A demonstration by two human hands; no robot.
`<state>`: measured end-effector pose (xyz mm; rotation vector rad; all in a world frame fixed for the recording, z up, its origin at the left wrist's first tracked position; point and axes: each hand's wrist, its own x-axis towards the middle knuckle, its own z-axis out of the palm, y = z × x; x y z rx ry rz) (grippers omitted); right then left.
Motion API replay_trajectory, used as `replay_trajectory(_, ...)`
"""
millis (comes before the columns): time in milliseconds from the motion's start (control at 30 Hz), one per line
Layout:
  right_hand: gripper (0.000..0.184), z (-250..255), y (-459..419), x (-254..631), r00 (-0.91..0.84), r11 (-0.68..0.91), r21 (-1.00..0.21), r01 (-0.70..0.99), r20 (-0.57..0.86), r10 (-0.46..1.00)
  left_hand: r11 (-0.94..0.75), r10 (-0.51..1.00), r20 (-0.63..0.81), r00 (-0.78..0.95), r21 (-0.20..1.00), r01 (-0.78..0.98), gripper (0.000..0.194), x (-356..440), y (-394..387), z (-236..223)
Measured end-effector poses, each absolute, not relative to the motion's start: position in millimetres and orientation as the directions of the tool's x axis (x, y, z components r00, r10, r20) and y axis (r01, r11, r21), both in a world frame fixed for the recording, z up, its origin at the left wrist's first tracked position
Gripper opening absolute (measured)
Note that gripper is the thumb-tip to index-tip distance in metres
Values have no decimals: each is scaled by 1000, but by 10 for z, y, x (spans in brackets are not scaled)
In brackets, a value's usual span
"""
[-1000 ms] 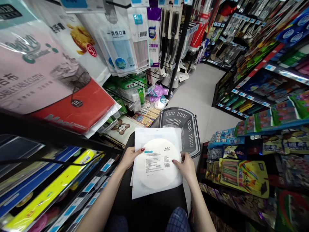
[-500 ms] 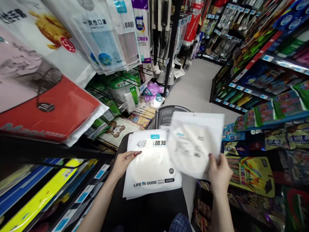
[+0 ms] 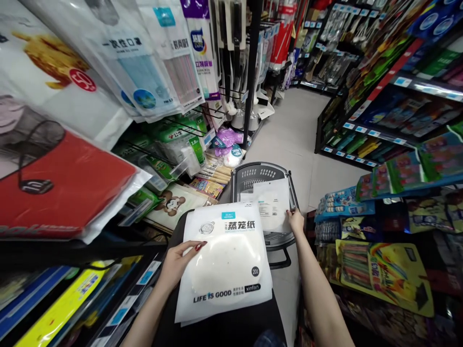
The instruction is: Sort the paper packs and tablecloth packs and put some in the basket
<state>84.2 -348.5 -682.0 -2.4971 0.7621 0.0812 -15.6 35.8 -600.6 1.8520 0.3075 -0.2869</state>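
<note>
White square plastic packet [image 3: 270, 210], pinched in the right hand [image 3: 296, 222], could, tilted, snag the grey plastic basket's [image 3: 249, 183] right edge; left hand [image 3: 180, 260] holds white packets [image 3: 226, 258].

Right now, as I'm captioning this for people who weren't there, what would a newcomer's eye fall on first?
Probably the white steamer-paper packet, front and centre, with the left hand on its left side. Just beyond it, the right hand holds a second white packet at the grey basket. At the far left, the big red package also stands out.
</note>
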Motion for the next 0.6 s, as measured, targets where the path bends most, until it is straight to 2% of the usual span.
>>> replay_trajectory(67, 24, -6881, -3475, 860, 835, -686, -481, -546, -246, -492, -278, 63, -310, 949, 908, 315, 33, -149, 347, -5990)
replay_trajectory(167, 18, -6789, -3426, 785, 878, -685, -552, -477, -268, -396, -277, 69, -248, 966, 926, 257, 38, -137, 332, -5992)
replay_trajectory(367, 21, -6149, -2890, 207, 969, -651, -725, -226, -234, -76, -260, 64, -234, 970, 935, 243, 37, -128, 304, -6014)
replay_trajectory(433, 22, -5965, -2674, -39, 970, -634, -749, -194, -243, -10, -241, 61, -230, 971, 941, 238, 38, -133, 294, -6003)
replay_trajectory(500, 25, -5873, -2518, -251, 963, -643, -735, -217, -269, -17, -219, 67, -215, 974, 950, 225, 38, -144, 287, -5991)
replay_trajectory(600, 35, -5892, -2415, -453, 953, -637, -716, -287, -280, -116, -186, 71, -193, 979, 961, 203, 39, -169, 288, -5981)
